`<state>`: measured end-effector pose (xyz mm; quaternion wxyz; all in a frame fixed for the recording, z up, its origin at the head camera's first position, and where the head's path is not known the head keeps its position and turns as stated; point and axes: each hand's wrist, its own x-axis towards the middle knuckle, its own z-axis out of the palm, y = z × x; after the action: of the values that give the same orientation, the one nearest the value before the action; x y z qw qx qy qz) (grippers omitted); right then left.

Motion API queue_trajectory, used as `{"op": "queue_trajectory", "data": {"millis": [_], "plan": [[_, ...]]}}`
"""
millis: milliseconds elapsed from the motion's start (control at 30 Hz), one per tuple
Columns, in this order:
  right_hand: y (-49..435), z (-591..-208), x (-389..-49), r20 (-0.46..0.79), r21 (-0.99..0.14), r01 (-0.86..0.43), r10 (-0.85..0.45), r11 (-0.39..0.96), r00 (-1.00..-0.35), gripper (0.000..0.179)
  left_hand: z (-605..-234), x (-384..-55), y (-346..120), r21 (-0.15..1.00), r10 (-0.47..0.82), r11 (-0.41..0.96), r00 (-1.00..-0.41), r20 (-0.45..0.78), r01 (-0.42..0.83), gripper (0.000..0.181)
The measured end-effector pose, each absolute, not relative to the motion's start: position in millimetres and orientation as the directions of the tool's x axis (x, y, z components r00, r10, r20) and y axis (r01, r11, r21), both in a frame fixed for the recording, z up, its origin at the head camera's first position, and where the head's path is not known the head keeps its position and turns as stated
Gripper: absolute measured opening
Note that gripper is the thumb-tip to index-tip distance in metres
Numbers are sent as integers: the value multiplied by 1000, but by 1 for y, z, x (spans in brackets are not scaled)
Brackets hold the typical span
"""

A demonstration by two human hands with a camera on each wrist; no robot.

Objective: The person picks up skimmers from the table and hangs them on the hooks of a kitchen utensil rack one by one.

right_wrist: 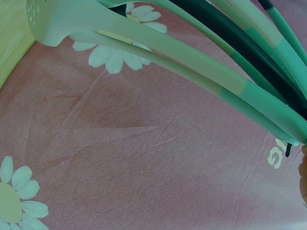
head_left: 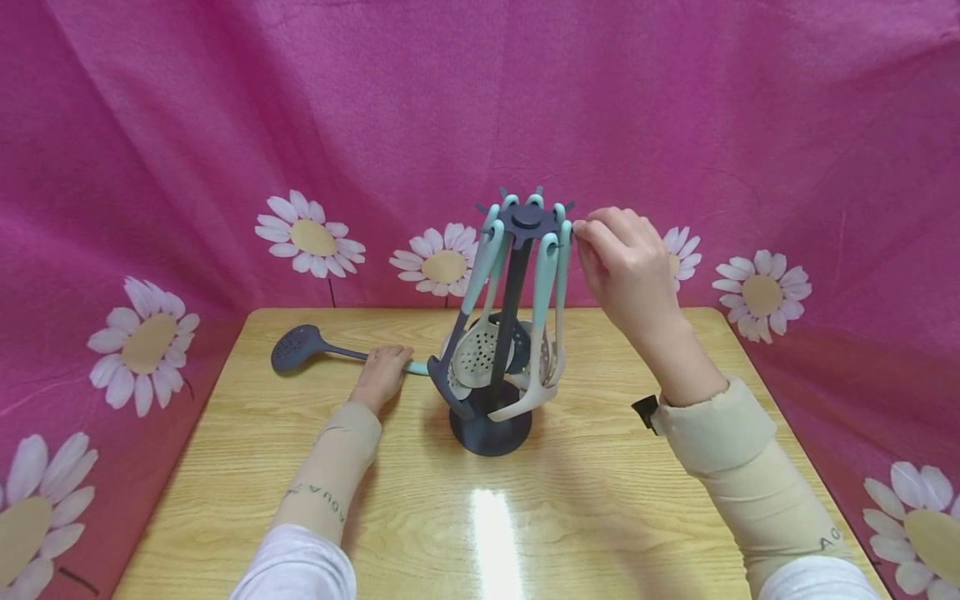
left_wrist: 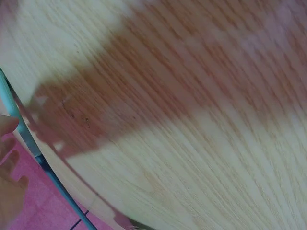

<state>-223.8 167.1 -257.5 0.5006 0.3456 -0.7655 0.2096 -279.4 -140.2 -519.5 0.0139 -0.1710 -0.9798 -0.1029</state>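
Observation:
A dark utensil rack [head_left: 491, 437] with a round base and a ring of hooks stands on the table, hung with several mint-handled kitchen utensils. At its upper right, my right hand [head_left: 628, 271] pinches the tip of a hook beside a mint handle end [head_left: 566, 229]. In the right wrist view, only the edge of the right fingers [right_wrist: 303, 177] shows by the handle ends. To the rack's left lies a dark perforated skimmer [head_left: 296, 348], bowl toward the left. My left hand [head_left: 384, 373] grips its mint handle [left_wrist: 13, 108], partly covering it.
The wooden table [head_left: 247, 467] ends at a pink daisy-print cloth [head_left: 420, 125] behind and on both sides. Among the hanging utensils are a pale perforated skimmer [head_left: 476, 354] and a beige utensil [head_left: 525, 404] jutting toward the front.

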Motion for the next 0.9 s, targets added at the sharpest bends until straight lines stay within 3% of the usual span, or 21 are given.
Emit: {"op": "queue_trajectory", "data": {"millis": [500, 900], "plan": [[167, -257, -224, 911, 27, -734, -319, 678, -261, 6, -523, -280, -135, 203, 341, 920, -940, 4, 335, 32], [167, -257, -224, 910, 24, -738, -321, 674, -264, 7, -522, -279, -131, 236, 286, 936, -956, -74, 261, 38]]}}
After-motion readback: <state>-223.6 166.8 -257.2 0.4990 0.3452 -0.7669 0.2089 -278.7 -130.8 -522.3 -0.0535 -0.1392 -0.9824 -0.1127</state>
